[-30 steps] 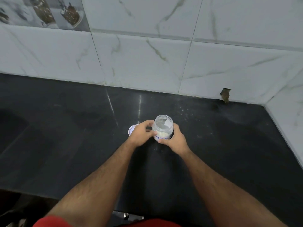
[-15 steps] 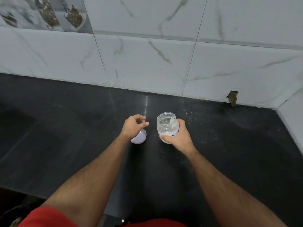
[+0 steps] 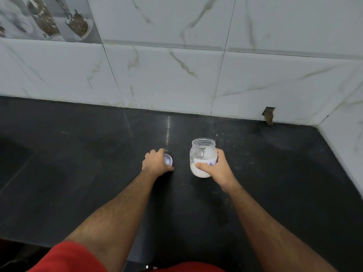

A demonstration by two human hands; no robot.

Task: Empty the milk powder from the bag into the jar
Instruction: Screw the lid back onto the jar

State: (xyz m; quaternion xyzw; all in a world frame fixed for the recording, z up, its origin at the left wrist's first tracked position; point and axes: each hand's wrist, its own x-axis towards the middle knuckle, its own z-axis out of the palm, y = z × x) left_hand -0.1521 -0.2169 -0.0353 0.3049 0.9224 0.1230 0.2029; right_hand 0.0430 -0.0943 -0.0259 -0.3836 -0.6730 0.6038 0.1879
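A clear jar (image 3: 202, 154) with a white handwritten label stands open on the black counter, with a little white powder at its bottom. My right hand (image 3: 216, 169) grips its lower half from the right. The jar's white lid (image 3: 169, 159) lies on the counter to the left. My left hand (image 3: 156, 163) covers most of the lid, fingers curled over it. No bag is in view.
The black counter (image 3: 275, 183) runs to a white marble-tiled wall (image 3: 176, 75) at the back and on the right. A small chipped hole (image 3: 268, 114) sits at the wall's base. White specks dust the counter near the jar.
My left hand left the jar and came down onto the lid at the left. The jar stays in my right hand.
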